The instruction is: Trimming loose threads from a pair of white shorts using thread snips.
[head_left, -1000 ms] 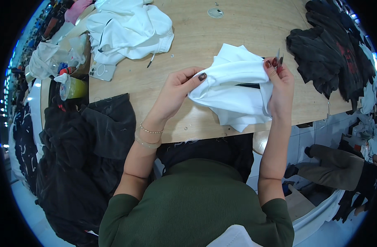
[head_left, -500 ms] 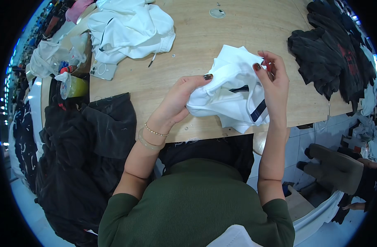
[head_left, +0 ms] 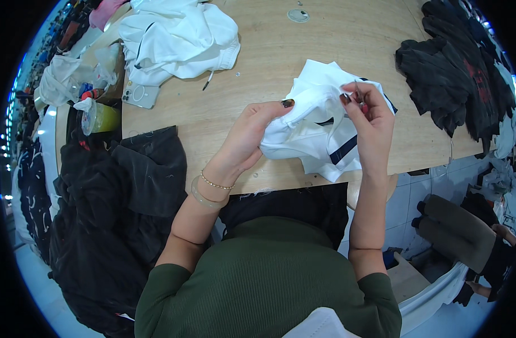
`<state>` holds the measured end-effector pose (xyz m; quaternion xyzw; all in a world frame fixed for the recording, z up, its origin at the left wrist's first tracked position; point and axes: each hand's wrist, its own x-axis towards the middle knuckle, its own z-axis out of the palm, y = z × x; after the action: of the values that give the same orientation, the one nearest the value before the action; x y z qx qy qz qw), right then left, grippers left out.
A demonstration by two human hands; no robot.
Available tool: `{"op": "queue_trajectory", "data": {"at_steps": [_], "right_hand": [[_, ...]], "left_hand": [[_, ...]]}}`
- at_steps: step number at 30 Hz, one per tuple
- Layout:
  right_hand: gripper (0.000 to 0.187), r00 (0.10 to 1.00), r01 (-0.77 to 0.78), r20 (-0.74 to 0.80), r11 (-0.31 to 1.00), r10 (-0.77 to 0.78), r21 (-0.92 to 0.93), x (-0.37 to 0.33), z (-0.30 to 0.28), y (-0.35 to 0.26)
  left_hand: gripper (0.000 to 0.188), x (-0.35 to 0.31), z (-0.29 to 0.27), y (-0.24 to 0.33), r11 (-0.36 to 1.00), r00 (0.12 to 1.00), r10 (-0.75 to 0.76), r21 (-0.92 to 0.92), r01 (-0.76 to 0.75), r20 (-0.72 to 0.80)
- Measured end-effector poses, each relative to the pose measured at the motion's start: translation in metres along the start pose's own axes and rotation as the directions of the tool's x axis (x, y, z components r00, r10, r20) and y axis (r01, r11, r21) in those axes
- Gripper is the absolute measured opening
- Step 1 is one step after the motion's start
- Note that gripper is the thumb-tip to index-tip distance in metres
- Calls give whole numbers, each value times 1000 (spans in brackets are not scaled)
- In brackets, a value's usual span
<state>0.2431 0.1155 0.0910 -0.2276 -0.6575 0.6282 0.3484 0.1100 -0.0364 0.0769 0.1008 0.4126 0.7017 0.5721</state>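
A white garment with dark navy stripes is held bunched over the near part of the table. My left hand grips its left edge, the thumb on top of a thick folded seam. At the garment's upper right my right hand is closed round small red-handled snips, mostly hidden by the fingers, with a thin metal tip showing. The right thumb and index finger meet close to the white cloth; whether they also pinch it is not clear.
On the wooden table lie a white garment pile, a phone and dark garments. A cup of yellow-green drink stands left, above black clothing. Another person's hand shows at far right.
My right hand has shifted slightly left and turned, bringing the metal tip into sight. The garment's right side has moved left, and a dark stripe shows beyond the right hand.
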Motion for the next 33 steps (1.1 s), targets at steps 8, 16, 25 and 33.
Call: {"op": "queue_trajectory", "data": {"at_steps": [8,16,25,33], "right_hand": [[21,995,84,78,919,-59,-385,-20,-13,-2],[15,990,124,4,870,-139,-477,-24,-4,-3],[19,987,106,-61,887,-149,-449,-23,11,-2],[15,980,131,-124,970,-158,-202,-20,20,-9]], "left_hand": [[24,0,-1,-2,1000,1000,11,4,-11,-26],[25,-2,5,-2,998,999,6,-67,-9,-48],[26,-1,3,-6,996,999,24,-87,-27,-34],[29,3,4,-11,995,998,38,-95,-43,-55]]}}
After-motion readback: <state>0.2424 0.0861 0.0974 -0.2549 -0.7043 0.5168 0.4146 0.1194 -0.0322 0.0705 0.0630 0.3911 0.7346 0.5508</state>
